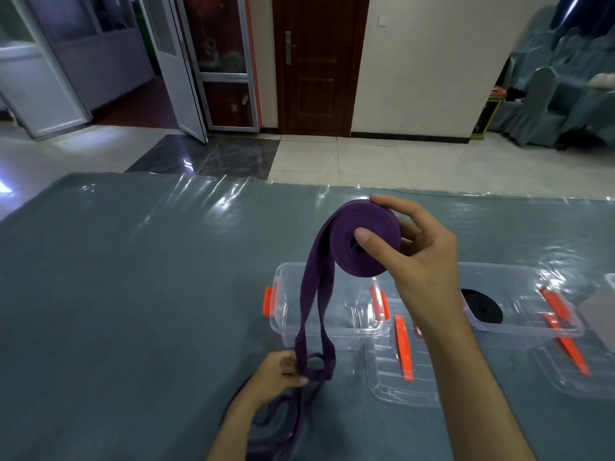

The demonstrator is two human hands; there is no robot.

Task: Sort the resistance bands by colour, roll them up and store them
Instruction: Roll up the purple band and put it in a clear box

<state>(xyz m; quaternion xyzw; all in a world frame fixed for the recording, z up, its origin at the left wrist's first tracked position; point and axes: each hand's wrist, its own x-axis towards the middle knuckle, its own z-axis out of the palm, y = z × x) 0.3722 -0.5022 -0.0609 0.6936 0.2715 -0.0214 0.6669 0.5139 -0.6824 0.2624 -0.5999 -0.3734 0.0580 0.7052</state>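
My right hand [419, 247] holds a purple resistance band [362, 241] wound into a thick roll, raised above the table, with the thumb over the roll's centre and the fingers round its rim. A doubled loose tail of the band hangs down to my left hand [283, 371], which pinches it near the table. More purple band [276, 424] lies coiled loosely below that hand. A clear plastic box with orange latches [283, 314] stands open behind the tail. A second clear box [529, 314] to the right holds a rolled black band [482, 307].
Two clear lids with orange clips [402, 364] [565, 371] lie flat in front of the boxes. The table [133, 294] has a grey-green cloth under shiny plastic film. Another container's edge [610, 281] shows at far right. Tiled floor, a brown door and covered chairs lie beyond.
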